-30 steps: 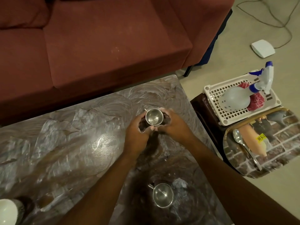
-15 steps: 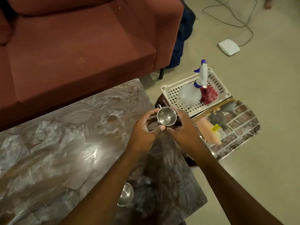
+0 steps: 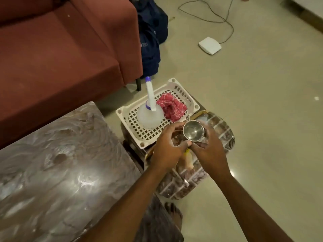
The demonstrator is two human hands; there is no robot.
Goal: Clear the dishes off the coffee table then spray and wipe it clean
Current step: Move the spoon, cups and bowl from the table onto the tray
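Both hands hold one small steel cup (image 3: 193, 131) between them: the left hand (image 3: 167, 147) grips its left side, the right hand (image 3: 208, 147) its right side. The cup is upright above the patterned tray (image 3: 225, 135), beside the white basket (image 3: 139, 133) and off the desk (image 3: 61, 163).

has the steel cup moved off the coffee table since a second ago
Yes. The steel cup, held by the left hand and right hand, went from above the coffee table to the right, past its edge, over the tray.
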